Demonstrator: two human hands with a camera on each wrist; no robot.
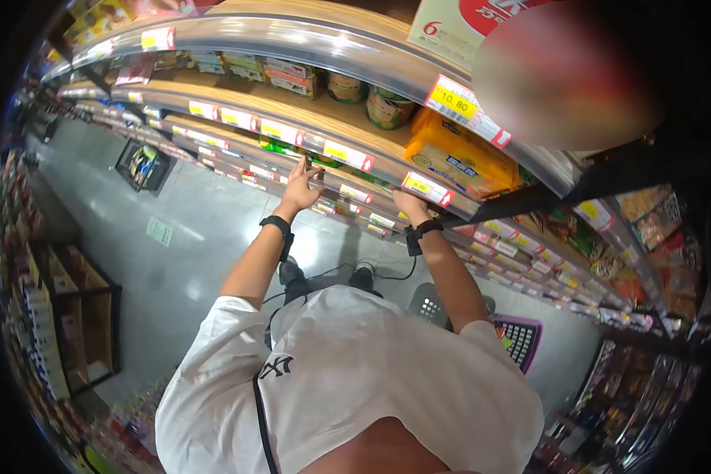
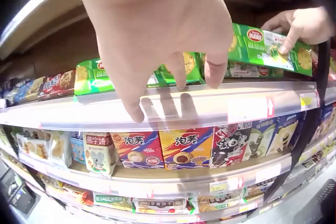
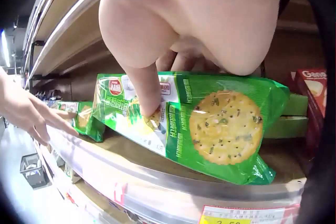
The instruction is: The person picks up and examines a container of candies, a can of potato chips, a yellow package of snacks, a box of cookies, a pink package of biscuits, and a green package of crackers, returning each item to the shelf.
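My right hand (image 3: 184, 19) grips a green pack of crackers (image 3: 223, 129), thumb across its printed front and the other fingers behind it. The pack is tilted above the shelf edge, with a large cracker pictured on the wrapper. In the left wrist view, my left hand (image 2: 163, 24) reaches over the shelf lip with its fingers spread and pointing down. Right behind those fingers lie similar green cracker packs (image 2: 92, 79), partly covered by the hand. In the head view, both hands are at a lower shelf, the left (image 1: 300, 189) some way from the right (image 1: 410, 206).
Price tags line the shelf lip (image 2: 199, 106). Below stand boxed snacks (image 2: 186, 148); a red box (image 3: 315, 90) is at the right. Higher up sit orange packages (image 1: 458, 158) and cans (image 1: 389, 108). Baskets (image 1: 144, 167) (image 1: 520, 341) stand on the floor.
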